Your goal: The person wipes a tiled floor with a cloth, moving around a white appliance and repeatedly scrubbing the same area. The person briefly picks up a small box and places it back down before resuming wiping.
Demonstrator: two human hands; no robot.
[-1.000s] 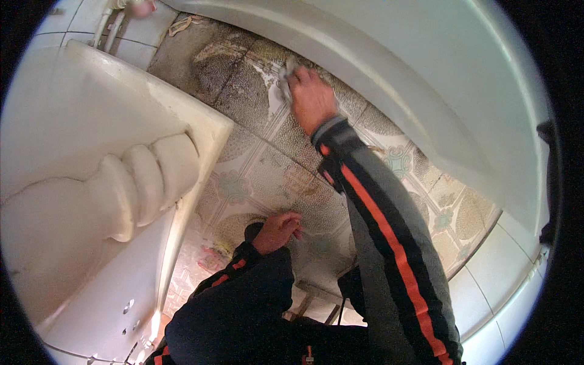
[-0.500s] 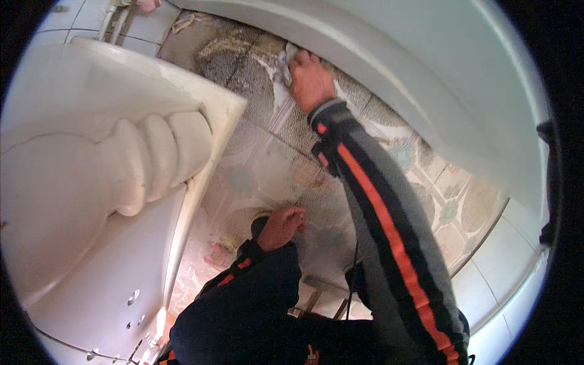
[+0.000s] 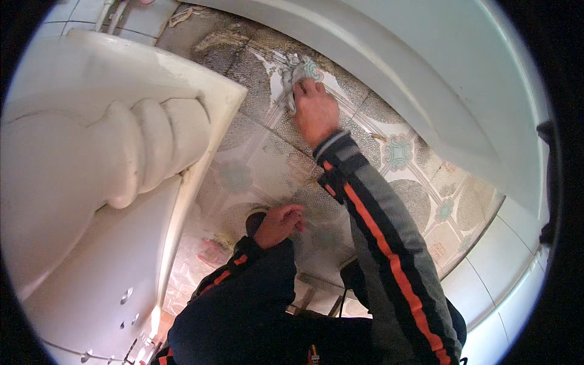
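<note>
A crumpled grey cloth [image 3: 291, 82] is pressed to the tiled floor [image 3: 267, 167] in my right hand [image 3: 317, 112], whose fingers are closed on it. It lies over a dirty stretch of patterned tile, just short of the long pale panel [image 3: 389, 91]. The tile there carries dark grime, with a white patch and a green motif showing around the cloth. My left hand [image 3: 278, 226] rests by my bent knee, holding nothing, its fingers loosely bent and a little apart.
At left a white moulded piece with rounded rings [image 3: 155, 152] stands close to my arms. White pipes [image 3: 115, 18] run down the wall behind it. A crumpled scrap [image 3: 184, 15] lies in the far corner. White wall tiles [image 3: 480, 292] edge the floor at right.
My right hand has drawn the cloth back toward me from the panel's edge, uncovering the green tile motif. My left hand stays by the knee.
</note>
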